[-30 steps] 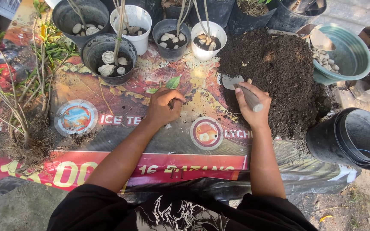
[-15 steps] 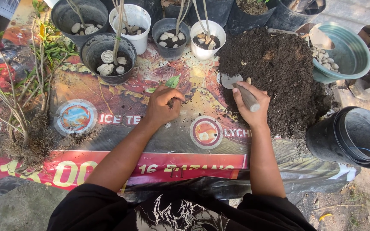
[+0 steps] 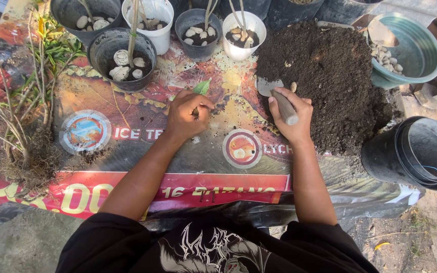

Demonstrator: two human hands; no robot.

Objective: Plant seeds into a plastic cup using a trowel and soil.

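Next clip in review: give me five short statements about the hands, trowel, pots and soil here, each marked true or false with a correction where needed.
1. The right hand grips a small trowel by its handle. True.
2. The trowel's blade rests at the edge of the soil heap. True.
3. The left hand holds a white pot. False: its fingers pinch a small cutting with a green leaf against the printed banner.
4. The teal basin is filled with soil. False: it holds only some pale pebbles on one side.
5. The black pot nearest the left hand holds pebbles and a thin stem. True.
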